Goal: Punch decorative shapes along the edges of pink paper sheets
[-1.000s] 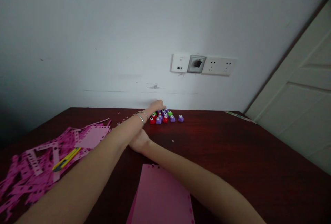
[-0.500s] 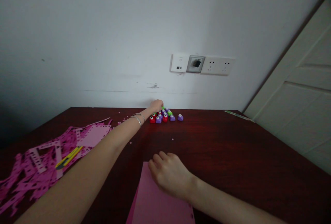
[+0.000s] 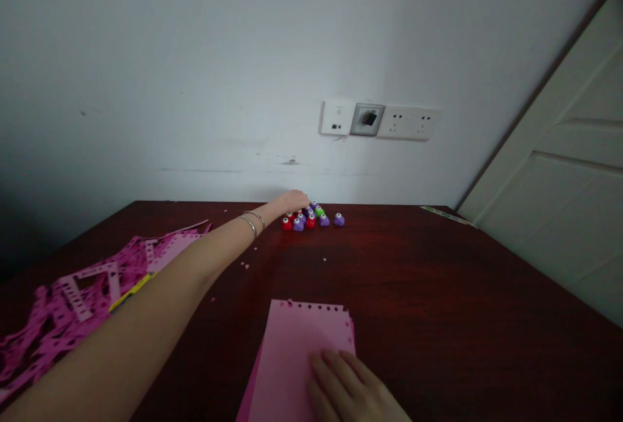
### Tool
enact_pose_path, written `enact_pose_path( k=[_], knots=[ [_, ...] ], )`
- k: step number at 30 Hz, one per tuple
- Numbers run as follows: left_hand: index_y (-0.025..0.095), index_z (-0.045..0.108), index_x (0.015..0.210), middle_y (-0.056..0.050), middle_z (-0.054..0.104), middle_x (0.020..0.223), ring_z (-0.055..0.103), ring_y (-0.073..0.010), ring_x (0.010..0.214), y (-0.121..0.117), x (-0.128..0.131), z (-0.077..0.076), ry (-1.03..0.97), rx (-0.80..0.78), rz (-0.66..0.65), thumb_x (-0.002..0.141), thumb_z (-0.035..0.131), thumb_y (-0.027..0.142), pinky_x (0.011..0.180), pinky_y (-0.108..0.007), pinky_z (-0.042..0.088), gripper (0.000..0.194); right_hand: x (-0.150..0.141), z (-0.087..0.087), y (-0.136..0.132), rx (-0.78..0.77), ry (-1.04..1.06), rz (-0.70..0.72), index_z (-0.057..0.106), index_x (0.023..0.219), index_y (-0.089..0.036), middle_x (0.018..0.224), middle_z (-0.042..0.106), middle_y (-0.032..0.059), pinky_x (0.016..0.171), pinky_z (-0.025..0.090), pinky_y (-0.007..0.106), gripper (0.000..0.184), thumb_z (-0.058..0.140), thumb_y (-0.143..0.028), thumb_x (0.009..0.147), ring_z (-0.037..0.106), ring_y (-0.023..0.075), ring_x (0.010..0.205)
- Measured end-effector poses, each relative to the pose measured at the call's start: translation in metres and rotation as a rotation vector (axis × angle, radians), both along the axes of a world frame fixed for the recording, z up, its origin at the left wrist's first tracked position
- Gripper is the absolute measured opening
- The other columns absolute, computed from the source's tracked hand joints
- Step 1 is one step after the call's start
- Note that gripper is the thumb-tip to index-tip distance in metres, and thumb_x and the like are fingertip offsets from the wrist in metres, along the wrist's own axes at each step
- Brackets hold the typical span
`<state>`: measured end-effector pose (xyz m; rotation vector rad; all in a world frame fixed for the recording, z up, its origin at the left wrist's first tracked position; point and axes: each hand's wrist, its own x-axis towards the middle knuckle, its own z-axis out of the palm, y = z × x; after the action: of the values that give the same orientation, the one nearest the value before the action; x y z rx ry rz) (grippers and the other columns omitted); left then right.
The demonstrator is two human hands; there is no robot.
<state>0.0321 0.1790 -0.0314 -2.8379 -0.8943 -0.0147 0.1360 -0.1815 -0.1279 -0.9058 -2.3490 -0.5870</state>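
Note:
My left hand [image 3: 293,201] reaches far across the dark wooden table [image 3: 438,279] to a cluster of small red, purple and green craft punches [image 3: 311,217] by the wall. Its fingers curl down over the back of the cluster; what they grip is hidden. Two thin bracelets ring that wrist. My right hand [image 3: 355,389] lies flat with fingers stretched out on a stack of pink paper [image 3: 296,357] at the near edge. The top edge of the paper is punched with small holes.
A heap of cut pink paper strips [image 3: 73,305] with a yellow utility knife [image 3: 131,285] lies at the left. Tiny pink scraps dot the table. Wall sockets [image 3: 379,121] sit above the punches, and a white door [image 3: 559,182] stands at the right.
My right hand has drawn back from under my left forearm to the near edge and now rests on the pink paper. My left hand stays at the punches.

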Motion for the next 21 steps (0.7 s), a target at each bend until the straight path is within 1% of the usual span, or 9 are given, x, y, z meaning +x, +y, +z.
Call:
enact_pose_path(
  k=[4, 7, 8, 10, 12, 14, 16, 19, 21],
  knots=[
    [0.010, 0.067, 0.074, -0.014, 0.069, 0.079, 0.062, -0.0204, 0.082, -0.003, -0.007, 0.003, 0.050, -0.002, 0.022, 0.076, 0.052, 0.005, 0.076, -0.028, 0.041, 0.016, 0.001, 0.003, 0.001, 0.008, 0.031, -0.056, 0.063, 0.091, -0.018, 0.094, 0.072, 0.0067, 0.066, 0.056, 0.031, 0.032, 0.031, -0.021, 0.093, 0.068, 0.0229, 0.082],
    [0.009, 0.067, 0.075, -0.014, 0.069, 0.081, 0.061, -0.0208, 0.082, -0.007, -0.010, 0.003, 0.066, 0.000, 0.041, 0.076, 0.051, 0.005, 0.075, -0.027, 0.041, 0.016, 0.003, 0.012, 0.004, -0.023, 0.004, -0.056, 0.064, 0.092, -0.017, 0.097, 0.072, 0.0074, 0.064, 0.056, 0.032, 0.030, 0.037, -0.029, 0.092, 0.068, 0.0237, 0.082],
    [0.009, 0.067, 0.075, -0.015, 0.069, 0.081, 0.061, -0.0208, 0.081, -0.009, -0.011, 0.003, 0.068, 0.001, 0.050, 0.076, 0.051, 0.006, 0.074, -0.027, 0.041, 0.016, 0.004, 0.016, 0.006, -0.051, -0.006, -0.058, 0.064, 0.093, -0.016, 0.098, 0.071, 0.0087, 0.065, 0.056, 0.033, 0.031, 0.040, -0.036, 0.090, 0.068, 0.0247, 0.082],
    [0.008, 0.067, 0.075, -0.015, 0.068, 0.080, 0.062, -0.0207, 0.079, -0.011, -0.012, 0.003, 0.067, 0.005, 0.068, 0.076, 0.050, 0.008, 0.072, -0.027, 0.041, 0.017, 0.008, 0.025, 0.009, -0.135, -0.027, -0.070, 0.064, 0.098, -0.014, 0.104, 0.069, 0.0124, 0.070, 0.056, 0.037, 0.042, 0.045, -0.049, 0.085, 0.067, 0.0279, 0.087],
    [0.008, 0.067, 0.077, -0.016, 0.068, 0.082, 0.062, -0.0205, 0.079, -0.014, -0.013, 0.007, 0.053, 0.015, 0.086, 0.078, 0.048, 0.010, 0.071, -0.026, 0.041, 0.020, 0.013, 0.037, 0.014, -0.257, -0.076, -0.088, 0.062, 0.108, -0.012, 0.113, 0.064, 0.0151, 0.078, 0.054, 0.041, 0.049, 0.050, -0.051, 0.081, 0.063, 0.0309, 0.097],
    [0.009, 0.068, 0.082, -0.016, 0.068, 0.087, 0.062, -0.0201, 0.082, -0.017, -0.016, 0.016, 0.029, 0.026, 0.104, 0.080, 0.046, 0.014, 0.072, -0.026, 0.041, 0.022, 0.020, 0.048, 0.021, -0.391, -0.144, -0.088, 0.056, 0.119, -0.012, 0.123, 0.057, 0.0161, 0.086, 0.050, 0.044, 0.049, 0.052, -0.045, 0.083, 0.056, 0.0324, 0.108],
    [0.010, 0.067, 0.089, -0.015, 0.067, 0.094, 0.061, -0.0194, 0.087, -0.022, -0.024, 0.029, 0.005, 0.031, 0.131, 0.081, 0.045, 0.016, 0.075, -0.025, 0.041, 0.024, 0.028, 0.056, 0.031, -0.500, -0.189, -0.071, 0.051, 0.125, -0.012, 0.129, 0.052, 0.0167, 0.092, 0.046, 0.047, 0.049, 0.048, -0.042, 0.087, 0.051, 0.0328, 0.115],
    [0.013, 0.066, 0.097, -0.012, 0.067, 0.099, 0.060, -0.0179, 0.089, -0.038, -0.049, 0.048, 0.000, 0.015, 0.192, 0.079, 0.046, 0.019, 0.076, -0.024, 0.041, 0.028, 0.038, 0.061, 0.046, -0.587, -0.205, -0.067, 0.047, 0.130, -0.011, 0.133, 0.047, 0.0175, 0.097, 0.041, 0.049, 0.051, 0.046, -0.041, 0.088, 0.045, 0.0334, 0.120],
    [0.014, 0.067, 0.095, -0.010, 0.068, 0.096, 0.061, -0.0175, 0.085, -0.054, -0.072, 0.056, 0.027, -0.013, 0.247, 0.076, 0.048, 0.020, 0.072, -0.024, 0.042, 0.027, 0.042, 0.062, 0.054, -0.615, -0.204, -0.057, 0.045, 0.132, -0.012, 0.134, 0.046, 0.0169, 0.099, 0.039, 0.049, 0.052, 0.047, -0.041, 0.088, 0.044, 0.0331, 0.121]
  ],
)
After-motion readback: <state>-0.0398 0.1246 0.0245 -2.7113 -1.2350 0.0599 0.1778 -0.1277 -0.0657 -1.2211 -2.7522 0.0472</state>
